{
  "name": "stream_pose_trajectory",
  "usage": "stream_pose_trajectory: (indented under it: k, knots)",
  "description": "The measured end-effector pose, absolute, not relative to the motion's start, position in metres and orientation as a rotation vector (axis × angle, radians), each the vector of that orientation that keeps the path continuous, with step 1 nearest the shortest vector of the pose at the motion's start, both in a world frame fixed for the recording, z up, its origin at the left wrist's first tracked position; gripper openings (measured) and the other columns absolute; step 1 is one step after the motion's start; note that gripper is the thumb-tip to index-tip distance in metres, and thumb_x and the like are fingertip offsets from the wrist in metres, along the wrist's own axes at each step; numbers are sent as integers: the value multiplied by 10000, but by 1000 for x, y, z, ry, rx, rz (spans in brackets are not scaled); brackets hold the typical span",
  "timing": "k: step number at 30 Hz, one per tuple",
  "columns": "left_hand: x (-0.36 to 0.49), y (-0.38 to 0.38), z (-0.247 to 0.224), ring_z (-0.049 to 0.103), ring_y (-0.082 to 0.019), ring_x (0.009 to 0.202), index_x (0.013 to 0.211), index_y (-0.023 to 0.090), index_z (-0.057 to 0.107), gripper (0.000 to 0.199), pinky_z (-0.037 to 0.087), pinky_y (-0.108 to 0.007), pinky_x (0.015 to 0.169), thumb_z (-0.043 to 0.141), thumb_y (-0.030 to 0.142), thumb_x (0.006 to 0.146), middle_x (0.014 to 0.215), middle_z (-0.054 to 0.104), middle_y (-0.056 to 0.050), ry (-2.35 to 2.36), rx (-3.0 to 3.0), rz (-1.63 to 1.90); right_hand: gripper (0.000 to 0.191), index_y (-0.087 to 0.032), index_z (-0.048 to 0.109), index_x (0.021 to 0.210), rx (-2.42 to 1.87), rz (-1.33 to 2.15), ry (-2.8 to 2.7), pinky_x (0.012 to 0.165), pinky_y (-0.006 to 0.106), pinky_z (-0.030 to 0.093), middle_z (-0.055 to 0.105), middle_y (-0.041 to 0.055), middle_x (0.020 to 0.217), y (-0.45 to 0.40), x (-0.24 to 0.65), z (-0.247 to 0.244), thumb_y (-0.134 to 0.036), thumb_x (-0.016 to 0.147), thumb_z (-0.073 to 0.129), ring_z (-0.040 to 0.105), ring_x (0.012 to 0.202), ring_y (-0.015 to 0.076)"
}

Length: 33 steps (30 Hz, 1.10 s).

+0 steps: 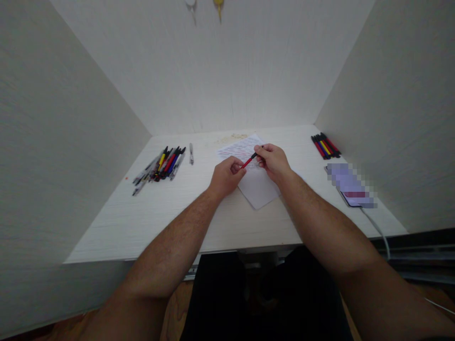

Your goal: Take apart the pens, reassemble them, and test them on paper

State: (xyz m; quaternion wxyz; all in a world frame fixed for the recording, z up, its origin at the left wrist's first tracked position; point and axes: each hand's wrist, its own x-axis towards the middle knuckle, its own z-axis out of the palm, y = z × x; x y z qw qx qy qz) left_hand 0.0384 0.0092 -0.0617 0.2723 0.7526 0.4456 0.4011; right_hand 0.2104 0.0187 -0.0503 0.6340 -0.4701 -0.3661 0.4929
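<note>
Between my two hands a red pen [248, 162] with a black end is held at a slant above the paper. The fingers of my left hand [227, 176] pinch its lower red end. Its upper black end sits in the closed fingertips of my right hand [272, 160]. Below lies a white sheet of paper [259, 192], blank toward me and covered with rows of pen scribbles at its far part. Part of the sheet is hidden by my hands.
To the left, a loose pile of pens [161, 163] lies beside a single clear pen [191, 154]. A row of coloured pens [325, 146] is at the far right, with a phone [350, 187] and its white cable [377, 226] nearer. Walls enclose the white desk [117, 227] on three sides.
</note>
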Motion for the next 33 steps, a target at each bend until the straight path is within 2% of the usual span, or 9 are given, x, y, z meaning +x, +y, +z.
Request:
stream_pose_trajectory:
  k: [7, 14, 20, 24, 26, 30, 33]
  knots:
    - [38, 11, -62, 530, -116, 617, 861, 182, 673, 116, 414, -249, 602, 602, 246, 796, 681, 623, 14, 1227, 2087, 1029, 226, -160, 642, 689, -1012, 1127, -848, 399, 162, 314, 556, -26, 599, 19, 213, -51, -293, 613, 809, 463, 517, 56]
    - [37, 13, -65, 584, -128, 667, 833, 185, 665, 197, 446, -252, 633, 472, 203, 860, 744, 675, -9, 1172, 2115, 916, 129, -149, 693, 772, -974, 1190, -828, 412, 166, 322, 665, 26, 739, 17, 214, -46, -184, 653, 726, 459, 530, 55]
    - [37, 12, -65, 574, -121, 627, 873, 191, 645, 210, 438, -255, 623, 437, 222, 887, 724, 655, 1, 1147, 2062, 908, 213, -165, 689, 901, -954, 1249, -850, 407, 167, 300, 711, 40, 865, 14, 213, -39, -142, 694, 644, 456, 540, 54]
    - [38, 10, -62, 543, -121, 631, 846, 196, 615, 124, 414, -254, 618, 492, 208, 849, 694, 618, 15, 1209, 2069, 988, 299, -194, 660, 969, -934, 1282, -876, 400, 171, 317, 715, 40, 976, 11, 210, -37, -227, 677, 713, 510, 563, 61]
    - [38, 10, -61, 522, -120, 623, 846, 199, 604, 74, 401, -254, 611, 536, 220, 827, 675, 593, 25, 1248, 2061, 1028, 333, -201, 648, 954, -974, 1268, -934, 398, 171, 330, 707, 26, 923, 10, 209, -39, -277, 650, 763, 534, 570, 68]
    - [38, 10, -62, 517, -118, 629, 867, 200, 600, 71, 393, -252, 607, 566, 243, 821, 690, 591, 25, 1274, 2059, 1047, 283, -178, 595, 734, -1084, 1217, -1042, 391, 170, 334, 613, -13, 645, 12, 206, -46, -343, 643, 805, 511, 520, 71]
    - [38, 11, -63, 517, -116, 628, 869, 198, 599, 68, 390, -255, 607, 566, 236, 824, 688, 586, 26, 1263, 2079, 1044, 305, -175, 554, 661, -1083, 1175, -1040, 389, 171, 329, 586, -21, 609, 14, 207, -49, -351, 664, 803, 491, 496, 63]
